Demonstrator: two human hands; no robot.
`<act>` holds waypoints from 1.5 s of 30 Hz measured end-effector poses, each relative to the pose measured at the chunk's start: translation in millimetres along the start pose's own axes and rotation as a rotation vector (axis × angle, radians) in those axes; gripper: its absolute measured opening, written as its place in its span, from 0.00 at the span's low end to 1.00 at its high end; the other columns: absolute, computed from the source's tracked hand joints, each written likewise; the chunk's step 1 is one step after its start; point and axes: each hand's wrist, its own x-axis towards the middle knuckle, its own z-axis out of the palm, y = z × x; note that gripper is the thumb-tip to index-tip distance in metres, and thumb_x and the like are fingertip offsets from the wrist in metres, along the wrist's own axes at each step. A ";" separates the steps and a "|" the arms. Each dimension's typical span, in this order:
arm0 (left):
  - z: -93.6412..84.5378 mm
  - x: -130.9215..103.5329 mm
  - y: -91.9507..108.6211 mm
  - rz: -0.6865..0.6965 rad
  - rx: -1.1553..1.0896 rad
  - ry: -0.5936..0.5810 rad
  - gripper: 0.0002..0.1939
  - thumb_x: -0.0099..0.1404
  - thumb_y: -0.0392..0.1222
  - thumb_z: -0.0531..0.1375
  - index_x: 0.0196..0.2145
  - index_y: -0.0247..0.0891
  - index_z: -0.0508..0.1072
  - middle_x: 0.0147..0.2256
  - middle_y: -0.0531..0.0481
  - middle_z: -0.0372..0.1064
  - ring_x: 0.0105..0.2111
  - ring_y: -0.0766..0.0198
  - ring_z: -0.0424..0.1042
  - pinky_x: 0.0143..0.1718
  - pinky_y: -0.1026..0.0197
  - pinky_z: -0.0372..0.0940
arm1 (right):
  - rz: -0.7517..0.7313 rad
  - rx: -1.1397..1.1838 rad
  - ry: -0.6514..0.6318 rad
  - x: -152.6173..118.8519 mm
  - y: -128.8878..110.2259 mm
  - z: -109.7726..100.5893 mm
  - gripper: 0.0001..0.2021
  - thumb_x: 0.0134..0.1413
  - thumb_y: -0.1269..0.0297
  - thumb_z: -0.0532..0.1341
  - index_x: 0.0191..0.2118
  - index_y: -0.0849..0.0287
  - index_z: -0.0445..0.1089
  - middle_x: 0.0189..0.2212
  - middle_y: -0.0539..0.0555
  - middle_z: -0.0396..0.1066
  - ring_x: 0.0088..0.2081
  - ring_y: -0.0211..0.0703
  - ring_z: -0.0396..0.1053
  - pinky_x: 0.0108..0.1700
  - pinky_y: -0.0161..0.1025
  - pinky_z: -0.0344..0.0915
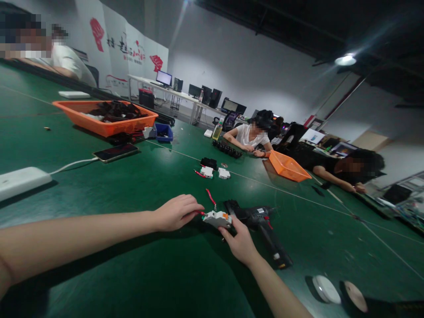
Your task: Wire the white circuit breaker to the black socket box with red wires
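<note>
My right hand [240, 240] is closed on the right end of a white circuit breaker [215, 219] with an orange switch, held just above the green table. At the breaker's left end, my left hand [177, 213] pinches a short red wire [200, 213] whose tip meets the housing; how deep it sits is hidden. Another red wire [211, 198] with a bare metal end lies just behind the breaker. To the right, close to my right hand, a black cordless screwdriver [261, 218] lies on its side. Farther back are two more white breakers, one [207, 172] with red wires, the other [224, 173] apart.
An orange basket [109, 126] of dark parts and a small blue bin [164, 132] stand back left. A phone [116, 152] is cabled to a white power strip [24, 182]. Round lids [326, 289] lie front right. Co-workers sit around the table near another orange basket [288, 167].
</note>
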 end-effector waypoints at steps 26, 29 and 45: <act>-0.6 -2.3 -1.4 0.052 0.059 0.034 0.14 0.73 0.39 0.52 0.50 0.41 0.73 0.38 0.48 0.74 0.37 0.64 0.72 0.36 0.60 0.60 | 0.014 -0.025 0.012 2.3 2.5 -0.2 0.13 0.63 0.61 0.61 0.51 0.56 0.72 0.47 0.58 0.75 0.48 0.52 0.73 0.50 0.46 0.71; -0.1 -3.3 -2.0 0.044 0.058 0.022 0.14 0.73 0.39 0.52 0.51 0.42 0.73 0.38 0.48 0.75 0.37 0.64 0.71 0.36 0.59 0.58 | 0.012 -0.037 0.020 2.0 2.6 0.0 0.13 0.62 0.61 0.62 0.51 0.56 0.72 0.47 0.58 0.75 0.48 0.52 0.73 0.49 0.46 0.71; -1.7 -2.9 -0.8 0.091 0.205 -0.019 0.12 0.71 0.38 0.53 0.48 0.40 0.73 0.36 0.50 0.75 0.34 0.65 0.70 0.35 0.58 0.55 | -0.101 -0.181 -0.080 -2.4 1.0 -0.7 0.07 0.65 0.64 0.57 0.45 0.57 0.68 0.39 0.57 0.71 0.40 0.48 0.69 0.43 0.43 0.67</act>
